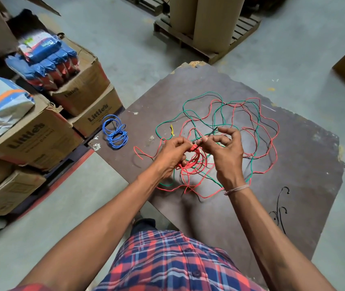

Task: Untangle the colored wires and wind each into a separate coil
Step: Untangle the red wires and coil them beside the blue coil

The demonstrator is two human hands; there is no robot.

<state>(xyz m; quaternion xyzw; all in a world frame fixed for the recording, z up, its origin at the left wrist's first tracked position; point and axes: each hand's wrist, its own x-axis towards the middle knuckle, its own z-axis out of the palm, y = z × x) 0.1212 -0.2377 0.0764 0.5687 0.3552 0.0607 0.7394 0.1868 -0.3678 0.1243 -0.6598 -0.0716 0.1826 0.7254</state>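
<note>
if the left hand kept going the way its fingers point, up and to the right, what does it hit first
Most likely the right hand: the left hand, gripping the partly wound red wire coil, has its fingers aimed at the right hand's thumb, which pinches a thin black wire. Depth between them is unclear.

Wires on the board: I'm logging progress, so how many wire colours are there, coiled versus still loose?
Coiled and set aside: 1, the blue wire
Partly coiled in the hands: 1, the red wire
Still loose: 2, the green wire and the black wire
Total: 4 colours
</note>
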